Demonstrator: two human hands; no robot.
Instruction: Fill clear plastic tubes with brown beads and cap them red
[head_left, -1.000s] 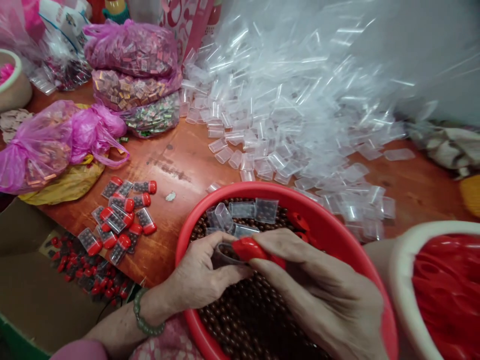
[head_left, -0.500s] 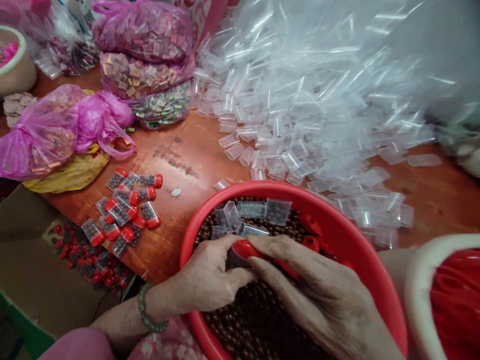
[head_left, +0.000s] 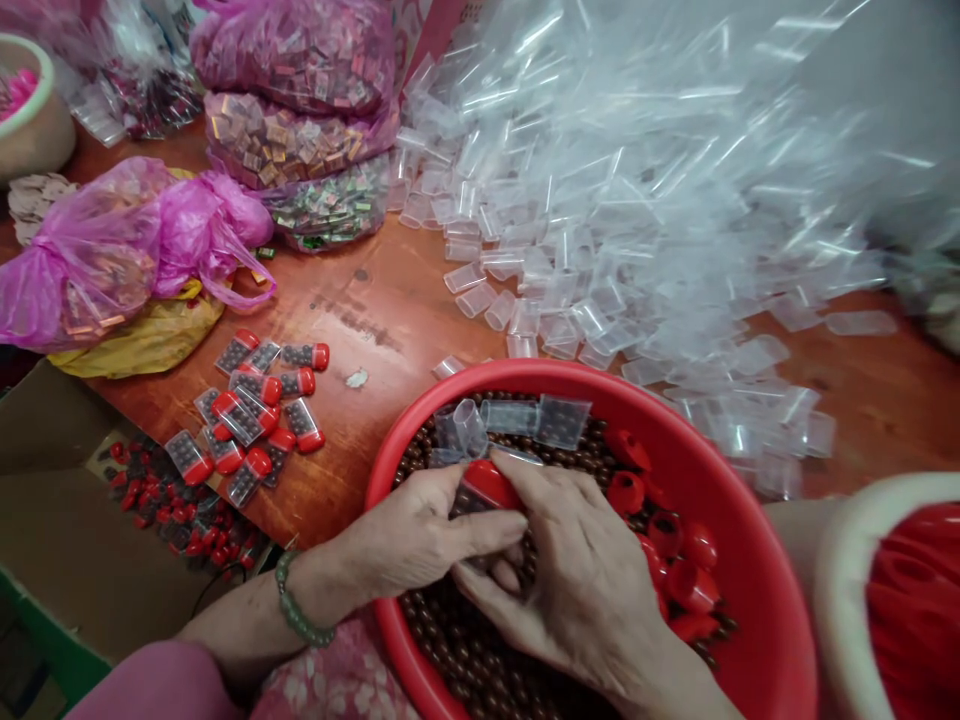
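Head view: my left hand reaches over the near-left rim of the red basin, its fingers narrowed on a small clear case in which dark beads show, the thumb lying along the near side; the case has a red cap on its upper end, just beside my right hand; that hand's index finger touches the cap and its thumb passes underneath; my knuckles hide a good part of this, so I cannot fairly tell whether those right fingers grip the piece or merely press on it. The case is above the basin, between my two hands; loose brown beads lie below it; a few clear sleeves rest on the beads just beyond my fingers, and loose red caps gather on the basin's right side. On the bench, to my left, lies a cluster of filled cases with red caps; below the bench's edge an open cardboard box holds many more red-capped pieces; a broad heap of clear tubes spreads beyond the basin; a cream tub of red pieces stands at my right; a green bracelet circles my left wrist.
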